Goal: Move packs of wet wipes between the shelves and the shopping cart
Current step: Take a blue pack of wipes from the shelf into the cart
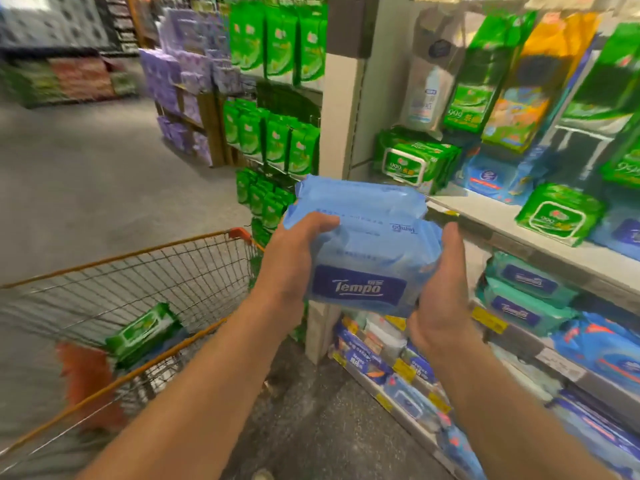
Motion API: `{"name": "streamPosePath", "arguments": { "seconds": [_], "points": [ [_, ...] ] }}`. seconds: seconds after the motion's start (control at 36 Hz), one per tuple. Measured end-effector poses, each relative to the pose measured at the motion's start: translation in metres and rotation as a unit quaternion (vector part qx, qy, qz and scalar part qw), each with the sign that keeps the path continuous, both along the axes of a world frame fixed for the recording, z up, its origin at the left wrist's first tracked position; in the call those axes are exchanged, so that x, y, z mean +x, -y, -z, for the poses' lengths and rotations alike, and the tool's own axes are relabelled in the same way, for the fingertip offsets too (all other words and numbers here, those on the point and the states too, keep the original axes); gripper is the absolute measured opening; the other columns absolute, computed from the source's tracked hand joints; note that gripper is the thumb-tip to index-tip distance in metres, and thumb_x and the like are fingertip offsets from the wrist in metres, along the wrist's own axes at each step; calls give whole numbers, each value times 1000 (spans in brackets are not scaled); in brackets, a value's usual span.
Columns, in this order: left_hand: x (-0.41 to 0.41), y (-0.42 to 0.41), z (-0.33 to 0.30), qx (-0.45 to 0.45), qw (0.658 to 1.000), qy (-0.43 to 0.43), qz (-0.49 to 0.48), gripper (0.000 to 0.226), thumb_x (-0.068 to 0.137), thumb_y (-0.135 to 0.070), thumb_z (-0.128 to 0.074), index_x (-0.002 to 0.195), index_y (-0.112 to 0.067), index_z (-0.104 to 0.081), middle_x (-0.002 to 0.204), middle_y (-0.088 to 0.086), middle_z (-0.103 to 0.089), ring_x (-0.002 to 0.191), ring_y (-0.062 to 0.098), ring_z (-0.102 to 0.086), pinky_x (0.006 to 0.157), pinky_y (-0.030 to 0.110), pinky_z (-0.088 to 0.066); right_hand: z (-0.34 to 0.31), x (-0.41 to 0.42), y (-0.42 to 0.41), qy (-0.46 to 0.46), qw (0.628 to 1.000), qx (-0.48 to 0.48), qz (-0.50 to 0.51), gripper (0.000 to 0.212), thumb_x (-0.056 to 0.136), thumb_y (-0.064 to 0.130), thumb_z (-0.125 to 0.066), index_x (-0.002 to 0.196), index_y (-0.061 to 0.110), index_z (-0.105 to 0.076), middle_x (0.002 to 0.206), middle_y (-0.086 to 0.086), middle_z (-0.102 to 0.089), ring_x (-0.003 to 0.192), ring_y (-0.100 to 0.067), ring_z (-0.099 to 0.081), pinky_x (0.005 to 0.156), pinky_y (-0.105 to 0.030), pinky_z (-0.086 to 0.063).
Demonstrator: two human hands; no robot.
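Head view. You hold one blue bundle (363,244) of Tempo wipes; it shows two stacked packs, though more may be hidden. One green pack (142,334) lies in the cart (138,261) at lower left, on its floor near the near rim. On the upper shelf (519,233) at right, three green lidded packs can be counted, one of them (559,214) near the shelf edge; blue packs sit among them, too blurred to count. Two teal packs (526,292) lie stacked on the shelf below. Hanging green pouches (273,143) fill the end rack in three tiers; the count is unclear. The floor (104,188) is grey and speckled, in a store aisle. Your left hand (294,261) grips the bundle's left side, thumb over the top. Your right hand (446,282) cups the right side, fingers beneath, thumb up along the end. The bundle is in mid-air, between cart and shelf, just beside the shelf edge.
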State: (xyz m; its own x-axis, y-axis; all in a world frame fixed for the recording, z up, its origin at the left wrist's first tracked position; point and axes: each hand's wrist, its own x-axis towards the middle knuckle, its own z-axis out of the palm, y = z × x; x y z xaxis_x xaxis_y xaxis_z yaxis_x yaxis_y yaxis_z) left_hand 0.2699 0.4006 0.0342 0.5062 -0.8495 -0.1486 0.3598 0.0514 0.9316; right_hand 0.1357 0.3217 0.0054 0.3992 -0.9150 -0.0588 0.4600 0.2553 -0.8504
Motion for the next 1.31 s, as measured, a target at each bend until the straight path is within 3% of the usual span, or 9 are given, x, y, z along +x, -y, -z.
{"name": "streamPosePath", "arguments": {
  "seconds": [0.17,0.39,0.56,0.64,0.75,0.89,1.06,1.19,1.31],
  "points": [
    [46,-45,0,-1,998,3,-59,37,90,-32,-60,124,-18,-70,112,10,-77,76,28,-76,51,31,-57,-3,58,-26,-38,997,-16,-59,59,102,61,-25,125,24,-65,117,-3,-75,105,-27,-72,84,-41,-58],
    [131,-92,9,-7,990,-27,-140,35,93,-29,-60,124,-15,-69,109,11,-78,66,22,-73,47,26,-53,1,158,-54,-81,989,-26,-121,56,104,57,-24,118,25,-67,109,0,-77,96,-24,-75,77,-39,-60],
    [205,-122,30,6,982,-43,-182,18,94,-28,-61,110,-22,-66,74,-18,-76,68,21,-74,50,27,-56,19,244,-75,-121,980,-4,-156,60,102,62,-26,121,24,-69,112,-2,-76,96,-26,-74,79,-42,-61],
    [238,-135,38,22,977,-61,-202,30,92,-30,-64,119,-17,-66,78,-10,-76,65,22,-73,48,29,-55,28,280,-84,-135,976,6,-172,60,101,64,-27,122,26,-68,109,0,-77,95,-26,-75,82,-46,-61],
    [271,-145,51,34,973,-70,-219,26,94,-28,-62,116,-16,-67,83,-1,-76,62,23,-73,48,29,-55,38,316,-95,-148,969,26,-197,61,100,66,-26,121,28,-68,108,1,-77,93,-25,-75,82,-46,-61],
    [302,-146,68,48,967,-99,-232,26,96,-27,-61,119,-16,-64,74,-4,-74,57,20,-72,44,26,-53,52,351,-95,-163,961,44,-220,59,103,62,-23,116,28,-68,103,3,-78,88,-21,-76,68,-36,-64],
    [335,-126,95,79,953,-113,-269,42,94,-28,-64,132,-10,-62,93,5,-75,66,22,-73,48,27,-54,78,391,-73,-192,953,68,-223,60,101,65,-28,121,27,-69,112,-1,-76,101,-27,-74,91,-51,-58],
    [360,-95,117,94,938,-143,-301,41,94,-26,-65,132,-13,-63,87,0,-75,60,17,-72,46,25,-53,103,426,-38,-201,946,91,-239,56,101,64,-31,115,26,-69,107,0,-78,91,-23,-76,65,-34,-60],
    [384,-68,140,111,923,-157,-332,43,96,-24,-63,136,-9,-60,89,1,-73,61,16,-71,47,25,-54,130,458,-8,-211,933,107,-270,63,100,65,-29,131,23,-64,116,-1,-75,102,-24,-73,73,-34,-59]
  ]
}}
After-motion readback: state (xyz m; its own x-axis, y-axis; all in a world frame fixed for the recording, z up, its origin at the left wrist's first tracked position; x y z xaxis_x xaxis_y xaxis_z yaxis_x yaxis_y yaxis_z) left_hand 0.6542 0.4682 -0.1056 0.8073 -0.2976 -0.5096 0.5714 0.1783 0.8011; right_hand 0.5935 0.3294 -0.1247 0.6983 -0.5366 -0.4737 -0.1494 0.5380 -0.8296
